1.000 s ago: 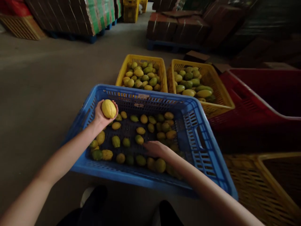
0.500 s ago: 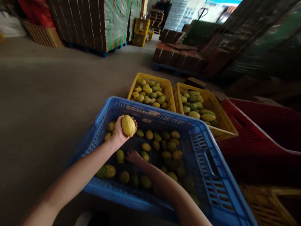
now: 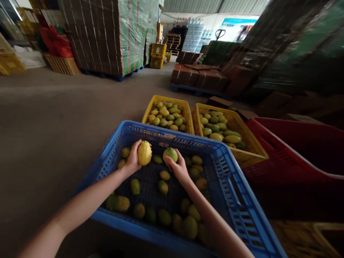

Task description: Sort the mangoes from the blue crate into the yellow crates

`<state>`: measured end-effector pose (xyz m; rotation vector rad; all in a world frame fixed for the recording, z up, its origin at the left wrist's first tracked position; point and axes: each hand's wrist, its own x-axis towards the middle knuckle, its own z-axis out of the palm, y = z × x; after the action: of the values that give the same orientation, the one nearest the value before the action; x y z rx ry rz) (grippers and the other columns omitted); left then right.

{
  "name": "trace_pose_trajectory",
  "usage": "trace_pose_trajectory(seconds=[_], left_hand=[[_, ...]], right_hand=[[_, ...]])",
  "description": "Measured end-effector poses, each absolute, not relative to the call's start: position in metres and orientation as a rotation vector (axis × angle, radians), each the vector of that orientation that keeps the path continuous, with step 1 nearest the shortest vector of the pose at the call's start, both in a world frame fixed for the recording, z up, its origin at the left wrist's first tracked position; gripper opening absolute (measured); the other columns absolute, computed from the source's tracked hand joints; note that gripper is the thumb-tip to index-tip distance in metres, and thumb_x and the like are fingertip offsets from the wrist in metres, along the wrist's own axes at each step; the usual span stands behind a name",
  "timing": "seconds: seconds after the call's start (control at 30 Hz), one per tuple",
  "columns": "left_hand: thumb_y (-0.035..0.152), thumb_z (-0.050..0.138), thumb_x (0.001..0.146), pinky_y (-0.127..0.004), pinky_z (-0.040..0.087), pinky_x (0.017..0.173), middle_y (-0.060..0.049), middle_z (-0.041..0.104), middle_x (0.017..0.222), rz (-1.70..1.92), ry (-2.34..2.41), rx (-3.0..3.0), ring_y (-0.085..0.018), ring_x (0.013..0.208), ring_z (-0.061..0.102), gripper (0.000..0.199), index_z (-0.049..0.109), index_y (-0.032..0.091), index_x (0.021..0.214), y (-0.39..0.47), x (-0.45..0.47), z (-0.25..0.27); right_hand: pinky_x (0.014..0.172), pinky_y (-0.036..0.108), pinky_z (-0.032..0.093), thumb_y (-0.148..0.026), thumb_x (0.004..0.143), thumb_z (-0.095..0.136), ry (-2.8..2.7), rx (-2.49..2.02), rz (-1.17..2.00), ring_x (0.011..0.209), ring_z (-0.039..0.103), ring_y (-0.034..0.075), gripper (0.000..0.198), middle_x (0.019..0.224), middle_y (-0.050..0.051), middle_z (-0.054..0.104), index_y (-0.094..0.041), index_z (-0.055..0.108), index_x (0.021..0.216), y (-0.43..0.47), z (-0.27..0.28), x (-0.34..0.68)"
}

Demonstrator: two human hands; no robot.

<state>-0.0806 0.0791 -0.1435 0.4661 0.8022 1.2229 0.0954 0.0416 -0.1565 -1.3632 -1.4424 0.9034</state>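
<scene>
My left hand [image 3: 133,159] is wrapped round a yellow papaya [image 3: 144,153], held up over the left part of a large blue crate [image 3: 231,150]. To its right, my right hand [image 3: 179,167] grips a greener papaya [image 3: 170,154], thumb across its near side. Both fruits are above the crate floor and apart from each other. Below them, several green and yellow papayas lie spread about the crate, among them a green one [image 3: 135,186] and a yellowish one [image 3: 165,175]. My right forearm hides part of the crate's right side.
Two yellow crates of papayas, a left one [image 3: 191,125] and a right one [image 3: 255,147], stand behind the blue crate. A red bin [image 3: 258,143] is at the right. Wrapped box stacks [image 3: 94,39] and a low pallet of cartons [image 3: 199,77] stand farther back.
My right hand has come up from the crate floor with a green papaya. My left hand keeps the yellow papaya, turned more upright. The view has tilted upward.
</scene>
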Motion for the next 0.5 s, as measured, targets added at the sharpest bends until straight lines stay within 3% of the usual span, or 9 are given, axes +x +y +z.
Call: trace_pose_trajectory(seconds=[0.17,0.5], left_hand=[[0.022,0.056,0.080,-0.024,0.046,0.080,-0.004,0.067,0.077,1.312,0.798,0.894,-0.019,0.085,0.062,0.018,0.065,0.018,0.066,0.052,-0.076,-0.139],[0.024,0.051,0.084,-0.025,0.042,0.082,-0.003,0.064,0.080,1.320,0.797,1.080,-0.017,0.080,0.057,0.019,0.065,0.020,0.072,0.038,-0.075,-0.147]], right_hand=[[0.060,0.025,0.045,-0.048,0.072,0.068,-1.413,-1.248,0.901,0.065,0.052,0.014,0.034,0.073,-0.002,0.059,-0.020,0.056,0.089,0.016,-0.154,0.083],[0.059,0.025,0.045,-0.042,0.064,0.075,-1.502,-1.173,0.789,0.062,0.052,0.013,0.043,0.073,-0.002,0.061,-0.021,0.051,0.092,0.003,-0.152,0.084]])
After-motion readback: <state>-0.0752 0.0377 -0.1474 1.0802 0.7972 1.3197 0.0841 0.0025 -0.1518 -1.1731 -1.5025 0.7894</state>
